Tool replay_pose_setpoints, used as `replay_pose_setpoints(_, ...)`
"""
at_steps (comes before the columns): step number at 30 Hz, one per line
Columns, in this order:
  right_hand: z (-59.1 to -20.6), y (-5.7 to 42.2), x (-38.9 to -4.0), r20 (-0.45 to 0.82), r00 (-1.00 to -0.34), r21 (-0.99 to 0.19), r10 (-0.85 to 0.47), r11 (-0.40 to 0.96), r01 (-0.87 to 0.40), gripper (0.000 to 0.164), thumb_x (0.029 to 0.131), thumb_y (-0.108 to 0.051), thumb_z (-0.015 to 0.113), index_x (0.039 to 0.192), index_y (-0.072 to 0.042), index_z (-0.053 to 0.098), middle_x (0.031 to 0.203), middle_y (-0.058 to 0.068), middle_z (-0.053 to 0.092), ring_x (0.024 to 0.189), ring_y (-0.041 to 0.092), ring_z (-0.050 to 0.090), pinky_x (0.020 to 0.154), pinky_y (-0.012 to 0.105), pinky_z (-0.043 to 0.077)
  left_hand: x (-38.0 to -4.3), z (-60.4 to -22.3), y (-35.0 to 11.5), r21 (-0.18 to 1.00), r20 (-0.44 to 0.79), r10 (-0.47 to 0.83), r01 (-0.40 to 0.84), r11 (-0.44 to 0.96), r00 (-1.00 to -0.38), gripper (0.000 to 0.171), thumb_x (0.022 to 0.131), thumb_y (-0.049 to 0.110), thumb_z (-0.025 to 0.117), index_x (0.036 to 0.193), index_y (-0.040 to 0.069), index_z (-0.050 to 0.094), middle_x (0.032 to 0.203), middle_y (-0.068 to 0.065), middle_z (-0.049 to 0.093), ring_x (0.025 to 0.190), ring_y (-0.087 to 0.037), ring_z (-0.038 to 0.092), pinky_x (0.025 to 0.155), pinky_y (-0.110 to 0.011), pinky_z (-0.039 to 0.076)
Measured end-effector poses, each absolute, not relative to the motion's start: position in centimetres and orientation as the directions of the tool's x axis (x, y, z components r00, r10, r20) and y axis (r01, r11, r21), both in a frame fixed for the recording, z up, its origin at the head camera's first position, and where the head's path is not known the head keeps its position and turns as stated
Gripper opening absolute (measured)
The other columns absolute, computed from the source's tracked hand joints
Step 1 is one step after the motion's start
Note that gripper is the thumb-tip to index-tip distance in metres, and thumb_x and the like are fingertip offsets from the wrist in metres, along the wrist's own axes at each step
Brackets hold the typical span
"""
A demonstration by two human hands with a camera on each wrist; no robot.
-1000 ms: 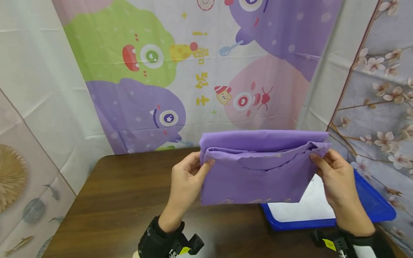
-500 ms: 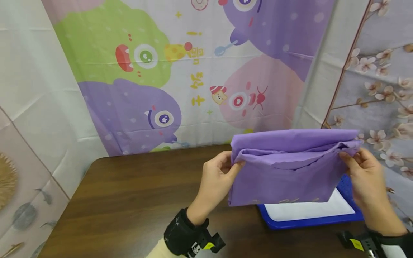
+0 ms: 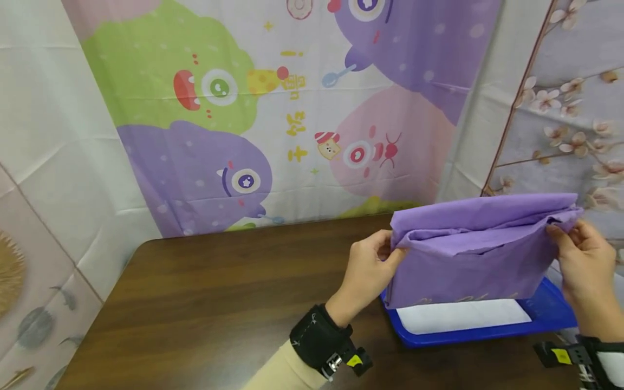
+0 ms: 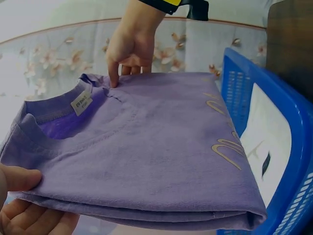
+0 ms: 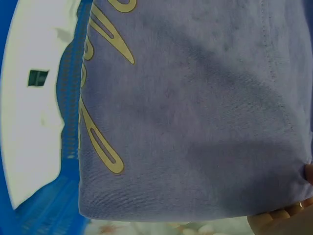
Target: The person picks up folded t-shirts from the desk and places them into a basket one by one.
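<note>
A folded purple T-shirt (image 3: 473, 265) hangs between both hands, over the blue basket (image 3: 419, 338). My left hand (image 3: 368, 265) pinches its left upper corner, thumb in front and fingers behind. The right hand (image 3: 585, 265) pinches the opposite corner the same way. In the left wrist view the shirt (image 4: 146, 147) shows its round neckline with a white label (image 4: 81, 103) and gold lettering along the far fold. The right wrist view has the shirt front (image 5: 195, 107) filling most of the frame, with right fingers (image 5: 279, 220) at its lower corner.
Inside the basket lies a white item (image 3: 463, 317), flat, with a small dark mark in the wrist views. The basket stands at the right of the brown wooden table (image 3: 219, 303). A cartoon-printed curtain (image 3: 292, 135) hangs behind, a floral one (image 3: 575, 119) at right.
Both hands have carried the folded T-shirt to the right, from partly left of the basket to above it. The grip at both corners stays the same.
</note>
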State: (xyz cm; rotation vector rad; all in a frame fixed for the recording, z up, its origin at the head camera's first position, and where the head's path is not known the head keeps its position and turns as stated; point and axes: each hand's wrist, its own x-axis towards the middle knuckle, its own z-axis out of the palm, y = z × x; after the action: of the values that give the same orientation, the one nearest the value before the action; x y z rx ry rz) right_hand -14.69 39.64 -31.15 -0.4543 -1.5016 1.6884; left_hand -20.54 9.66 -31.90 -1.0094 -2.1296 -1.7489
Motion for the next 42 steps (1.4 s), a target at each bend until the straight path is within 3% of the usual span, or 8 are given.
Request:
replay_pose_setpoints(6, -31.6, 40.6, -14.6, 0.198, -0.568, -0.962, 0.799, 0.048, -0.268, 0.028, 0.092, 0.0, 0.056, 0.084, -0.025, 0.067, 0.071, -0.02, 0.065, 0.065, -0.005, 0.053, 0.053, 0.006, 0.037, -20.8, -32.8, 11.3, 0.762, 0.552, 0.397, 0.637, 0.118, -0.733, 0.013, 0.088, 0.009, 0.065, 0.094, -0.002, 0.068, 0.086, -0.015, 0.074, 0.077, -0.021, 0.071, 0.065, -0.005, 0.045)
replay_pose_setpoints(13, -37.5, 47.8, -16.1, 0.29, -0.581, -0.957, 0.76, 0.23, -0.177, 0.011, 0.091, -0.014, 0.065, 0.094, -0.024, 0.069, 0.069, -0.023, 0.063, 0.045, -0.001, 0.041, 0.035, 0.031, 0.018, -21.0, -34.4, 12.4, 0.758, 0.519, 0.433, 0.631, 0.166, -0.737, 0.01, 0.088, 0.009, 0.064, 0.089, 0.0, 0.068, 0.082, -0.013, 0.073, 0.069, -0.005, 0.062, 0.063, -0.004, 0.042)
replay_pose_setpoints(18, -42.5, 53.5, -18.1, 0.307, -0.575, -0.942, 0.758, 0.327, -0.072, 0.028, 0.088, -0.026, 0.069, 0.115, -0.018, 0.069, 0.084, -0.026, 0.066, 0.071, -0.008, 0.054, 0.051, 0.01, 0.036, -21.0, -35.6, 13.0, 0.737, 0.518, 0.458, 0.649, 0.19, -0.722, 0.01, 0.089, 0.011, 0.063, 0.086, 0.001, 0.067, 0.078, -0.009, 0.072, 0.063, 0.003, 0.052, 0.059, -0.003, 0.04)
replay_pose_setpoints(21, -42.8, 53.6, -18.0, 0.276, -0.577, -0.936, 0.769, 0.352, 0.022, 0.025, 0.089, -0.028, 0.067, 0.114, -0.024, 0.068, 0.082, -0.035, 0.062, 0.077, -0.014, 0.054, 0.063, 0.002, 0.04, -20.8, -36.1, 13.2, 0.723, 0.524, 0.462, 0.661, 0.204, -0.716, 0.012, 0.09, 0.013, 0.063, 0.084, 0.003, 0.066, 0.075, -0.008, 0.07, 0.061, 0.005, 0.047, 0.057, -0.004, 0.038)
replay_pose_setpoints(29, -40.3, 49.5, -16.3, 0.249, -0.608, -0.911, 0.754, 0.395, 0.117, 0.013, 0.092, -0.028, 0.062, 0.091, -0.041, 0.061, 0.064, -0.046, 0.05, 0.062, -0.022, 0.047, 0.054, 0.004, 0.036, -20.5, -37.1, 14.1, 0.779, 0.457, 0.47, 0.595, 0.199, -0.755, 0.014, 0.091, 0.014, 0.062, 0.09, 0.001, 0.068, 0.087, -0.011, 0.076, 0.073, -0.005, 0.069, 0.063, -0.005, 0.045)
replay_pose_setpoints(34, -43.2, 51.9, -17.2, 0.235, -0.641, -0.875, 0.731, 0.446, 0.187, 0.012, 0.093, -0.03, 0.06, 0.091, -0.042, 0.057, 0.065, -0.049, 0.047, 0.059, -0.021, 0.046, 0.051, 0.009, 0.038, -20.5, -38.1, 14.7, 0.797, 0.439, 0.459, 0.57, 0.199, -0.773, 0.015, 0.09, 0.014, 0.062, 0.087, 0.0, 0.068, 0.076, -0.008, 0.072, 0.059, 0.007, 0.048, 0.056, -0.006, 0.038)
replay_pose_setpoints(37, -41.8, 49.4, -16.2, 0.217, -0.652, -0.851, 0.727, 0.468, 0.238, 0.006, 0.095, -0.027, 0.056, 0.093, -0.028, 0.062, 0.059, -0.05, 0.041, 0.057, -0.021, 0.043, 0.05, 0.012, 0.037, -20.6, -38.8, 14.9, 0.8, 0.441, 0.443, 0.566, 0.2, -0.781, 0.014, 0.088, 0.011, 0.063, 0.081, 0.0, 0.066, 0.066, -0.005, 0.063, 0.055, 0.008, 0.035, 0.052, -0.006, 0.032)
replay_pose_setpoints(42, -38.7, 45.0, -14.6, 0.185, -0.657, -0.803, 0.731, 0.498, 0.328, 0.033, 0.097, -0.023, 0.051, 0.112, 0.006, 0.054, 0.05, -0.047, 0.032, 0.054, -0.017, 0.036, 0.052, 0.011, 0.034, -21.0, -39.5, 15.0, 0.804, 0.436, 0.41, 0.552, 0.221, -0.801, 0.013, 0.084, 0.008, 0.063, 0.075, 0.0, 0.062, 0.061, 0.0, 0.053, 0.054, 0.007, 0.034, 0.05, -0.007, 0.03)
